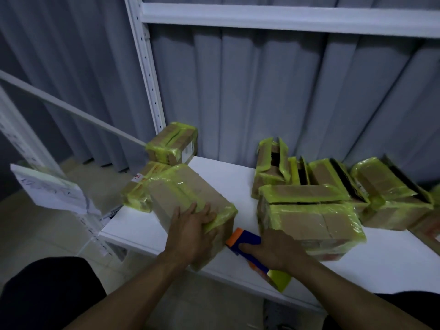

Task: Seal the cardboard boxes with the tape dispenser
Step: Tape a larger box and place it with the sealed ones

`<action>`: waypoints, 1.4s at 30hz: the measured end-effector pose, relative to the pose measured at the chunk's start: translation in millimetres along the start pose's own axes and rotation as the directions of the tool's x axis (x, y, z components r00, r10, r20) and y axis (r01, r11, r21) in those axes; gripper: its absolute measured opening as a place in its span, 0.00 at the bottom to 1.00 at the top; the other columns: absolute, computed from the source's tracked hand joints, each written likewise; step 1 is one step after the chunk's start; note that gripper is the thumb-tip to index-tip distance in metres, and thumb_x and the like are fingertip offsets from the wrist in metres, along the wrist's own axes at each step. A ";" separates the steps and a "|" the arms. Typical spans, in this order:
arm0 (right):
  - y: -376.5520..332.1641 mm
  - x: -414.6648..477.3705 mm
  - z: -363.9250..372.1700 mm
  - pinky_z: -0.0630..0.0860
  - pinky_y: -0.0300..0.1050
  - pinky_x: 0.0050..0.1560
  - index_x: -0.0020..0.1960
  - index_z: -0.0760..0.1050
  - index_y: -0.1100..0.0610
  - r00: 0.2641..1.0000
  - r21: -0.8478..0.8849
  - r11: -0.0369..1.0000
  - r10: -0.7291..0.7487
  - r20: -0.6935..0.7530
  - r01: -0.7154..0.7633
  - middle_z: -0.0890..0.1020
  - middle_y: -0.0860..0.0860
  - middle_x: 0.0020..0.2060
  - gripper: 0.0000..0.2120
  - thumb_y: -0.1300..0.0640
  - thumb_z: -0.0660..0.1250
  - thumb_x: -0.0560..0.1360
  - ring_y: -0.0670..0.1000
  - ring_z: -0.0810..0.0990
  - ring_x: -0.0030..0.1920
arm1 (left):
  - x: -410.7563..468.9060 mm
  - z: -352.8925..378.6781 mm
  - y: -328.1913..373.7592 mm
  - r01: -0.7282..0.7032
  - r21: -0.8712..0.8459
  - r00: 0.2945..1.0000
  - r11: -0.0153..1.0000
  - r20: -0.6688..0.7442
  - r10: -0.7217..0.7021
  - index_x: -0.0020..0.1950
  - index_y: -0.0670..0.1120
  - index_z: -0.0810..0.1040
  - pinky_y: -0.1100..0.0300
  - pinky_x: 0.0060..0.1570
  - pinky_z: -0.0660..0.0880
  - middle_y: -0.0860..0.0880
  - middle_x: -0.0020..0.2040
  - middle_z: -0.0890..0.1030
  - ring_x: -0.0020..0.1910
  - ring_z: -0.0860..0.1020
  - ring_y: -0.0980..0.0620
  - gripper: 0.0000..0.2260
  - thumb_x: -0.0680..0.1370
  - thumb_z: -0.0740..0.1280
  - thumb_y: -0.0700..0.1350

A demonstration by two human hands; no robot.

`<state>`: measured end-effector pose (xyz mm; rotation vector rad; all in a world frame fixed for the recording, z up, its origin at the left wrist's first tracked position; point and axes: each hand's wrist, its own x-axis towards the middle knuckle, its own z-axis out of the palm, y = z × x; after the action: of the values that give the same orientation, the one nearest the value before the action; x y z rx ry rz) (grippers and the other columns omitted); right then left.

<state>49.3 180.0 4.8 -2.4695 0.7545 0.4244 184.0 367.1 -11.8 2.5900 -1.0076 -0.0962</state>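
- Far left: papers [50, 189], blurred, unreadable.
- Left hand [194, 231] flat, fingers spread, pressing taped box [190, 194] on shelf [226, 177].
- Dispenser [240, 236] just right of it, mostly hidden under gripping right hand [273, 251].
- Far right: open boxes [381, 179], last one cut off.

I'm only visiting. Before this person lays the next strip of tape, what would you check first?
1. Brown cardboard box with yellow-green tape steadied: the left hand rests on its near top edge. Ok.
2. Orange-and-blue tape dispenser in hand: the right hand grips it. Ok.
3. Yellow-green tape roll loaded: it shows below the wrist. Ok.
4. Dispenser touching the box: it sits by the near right corner, but contact is hidden. Cannot tell.
5. Free space on the white shelf beside the box. Ok.
6. All boxes closed: the open-flapped box at the back gapes. Not ok.
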 end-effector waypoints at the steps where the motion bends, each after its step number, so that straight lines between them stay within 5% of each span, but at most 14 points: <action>1: 1.0 -5.6 -4.2 0.73 0.43 0.35 0.37 0.74 0.54 1.000 0.028 1.000 0.007 -0.012 -0.006 0.80 0.51 0.33 0.27 0.29 0.65 0.73 0.49 0.79 0.32 | -1.9 0.1 -2.8 -0.002 0.017 1.000 1.000 0.004 0.001 0.75 0.62 0.67 0.44 0.75 0.40 0.61 0.77 0.62 0.79 0.55 0.50 0.21 0.81 0.61 0.59; 4: 2.4 -20.6 -21.1 0.72 0.41 0.35 0.37 0.75 0.54 0.999 0.044 0.999 0.021 -0.026 -0.020 0.81 0.51 0.32 0.26 0.31 0.67 0.73 0.49 0.79 0.31 | -10.1 -3.5 -10.1 0.023 -0.010 1.000 1.000 -0.011 -0.024 0.75 0.62 0.67 0.43 0.71 0.38 0.65 0.77 0.60 0.80 0.52 0.52 0.21 0.82 0.61 0.56; 7: 1.4 -33.4 -35.8 0.74 0.43 0.37 0.38 0.77 0.56 0.994 0.056 0.998 0.042 -0.104 -0.037 0.83 0.51 0.33 0.27 0.30 0.67 0.73 0.49 0.80 0.31 | -19.4 -7.8 -15.2 0.026 -0.111 1.000 0.993 0.014 -0.024 0.75 0.61 0.67 0.46 0.75 0.49 0.64 0.77 0.59 0.80 0.50 0.53 0.20 0.83 0.61 0.54; 13: -4.7 -48.3 -56.6 0.69 0.38 0.30 0.32 0.75 0.54 0.952 0.198 0.979 0.016 -0.306 0.047 0.77 0.47 0.20 0.26 0.34 0.68 0.76 0.43 0.75 0.22 | -31.0 -11.5 -37.6 -0.161 -0.204 0.977 0.966 0.104 0.185 0.73 0.65 0.69 0.51 0.78 0.51 0.67 0.76 0.60 0.79 0.53 0.56 0.19 0.82 0.64 0.53; 17: -12.9 -52.0 -62.6 0.71 0.37 0.32 0.38 0.79 0.57 0.945 0.286 0.951 -0.015 -0.327 0.114 0.82 0.48 0.27 0.24 0.35 0.69 0.76 0.44 0.80 0.26 | -36.3 -12.7 -31.4 -0.092 -0.177 0.995 0.980 0.012 0.096 0.77 0.56 0.64 0.58 0.75 0.51 0.55 0.80 0.58 0.79 0.55 0.51 0.26 0.80 0.67 0.51; 21: -24.0 -52.9 -61.5 0.73 0.39 0.36 0.47 0.77 0.54 0.949 0.344 0.921 -0.073 -0.305 0.181 0.83 0.49 0.38 0.20 0.36 0.70 0.75 0.47 0.82 0.36 | -38.5 -13.1 -23.6 0.032 -0.198 0.999 0.980 -0.008 -0.034 0.79 0.52 0.61 0.54 0.77 0.54 0.52 0.80 0.59 0.79 0.56 0.50 0.32 0.78 0.70 0.53; 25: -28.2 -55.5 -53.4 0.71 0.42 0.40 0.49 0.78 0.55 0.951 0.454 0.852 -0.144 -0.275 0.260 0.83 0.52 0.40 0.19 0.39 0.73 0.75 0.51 0.81 0.38 | -40.6 -24.4 -20.9 0.138 -0.181 0.986 0.974 0.122 -0.117 0.78 0.61 0.60 0.34 0.74 0.41 0.60 0.80 0.53 0.80 0.43 0.48 0.33 0.74 0.66 0.61; 27: -24.8 -62.1 -49.3 0.71 0.45 0.41 0.49 0.79 0.54 0.946 0.491 0.817 -0.192 -0.260 0.301 0.83 0.52 0.40 0.20 0.36 0.73 0.73 0.50 0.80 0.37 | -49.0 -38.0 -10.5 0.167 -0.429 0.985 0.888 0.041 -0.165 0.74 0.60 0.68 0.42 0.75 0.50 0.59 0.77 0.62 0.79 0.51 0.53 0.23 0.79 0.65 0.58; 29: -21.6 -69.4 -40.8 0.72 0.46 0.41 0.48 0.79 0.52 0.937 0.483 0.804 -0.268 -0.226 0.347 0.83 0.51 0.38 0.21 0.35 0.74 0.71 0.52 0.80 0.36 | -61.7 -55.6 0.9 0.159 -0.789 0.969 0.593 0.011 -0.245 0.64 0.58 0.80 0.55 0.69 0.66 0.57 0.67 0.77 0.71 0.69 0.56 0.12 0.80 0.67 0.53; 31: -19.9 -75.8 -33.2 0.73 0.45 0.41 0.49 0.79 0.52 0.919 0.472 0.789 -0.349 -0.185 0.394 0.83 0.50 0.38 0.20 0.36 0.74 0.72 0.52 0.81 0.37 | -73.8 -70.0 8.6 0.152 -0.907 0.961 0.392 0.043 -0.273 0.52 0.57 0.86 0.56 0.62 0.74 0.56 0.56 0.84 0.61 0.79 0.55 0.08 0.79 0.68 0.53; 35: -23.2 -80.2 -27.3 0.74 0.46 0.41 0.50 0.79 0.53 0.879 0.483 0.746 -0.463 -0.119 0.458 0.83 0.53 0.41 0.23 0.33 0.72 0.71 0.57 0.82 0.41 | -91.1 -86.4 13.4 0.173 -0.942 0.967 0.287 0.107 -0.230 0.52 0.51 0.87 0.57 0.52 0.78 0.52 0.51 0.86 0.52 0.83 0.54 0.13 0.76 0.67 0.55; 38: -24.5 -79.0 -25.5 0.75 0.47 0.42 0.49 0.80 0.49 0.866 0.546 0.697 -0.487 -0.115 0.465 0.83 0.54 0.42 0.21 0.33 0.72 0.68 0.60 0.82 0.43 | -97.7 -90.7 14.1 0.188 -0.945 0.972 0.268 0.140 -0.189 0.53 0.46 0.86 0.62 0.40 0.77 0.51 0.46 0.86 0.44 0.83 0.56 0.10 0.78 0.68 0.47; 42: -21.8 -77.8 -20.0 0.77 0.49 0.44 0.48 0.80 0.45 0.857 0.561 0.689 -0.511 -0.073 0.459 0.84 0.54 0.44 0.17 0.34 0.73 0.68 0.59 0.83 0.45 | -103.0 -87.5 9.5 0.233 -0.949 0.970 0.215 0.211 -0.121 0.52 0.44 0.85 0.53 0.45 0.80 0.48 0.45 0.85 0.44 0.83 0.53 0.13 0.73 0.70 0.49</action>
<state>3.0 217.4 62.9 -1.9511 0.1163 0.0803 118.0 455.8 66.4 1.4374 -0.3596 -0.6906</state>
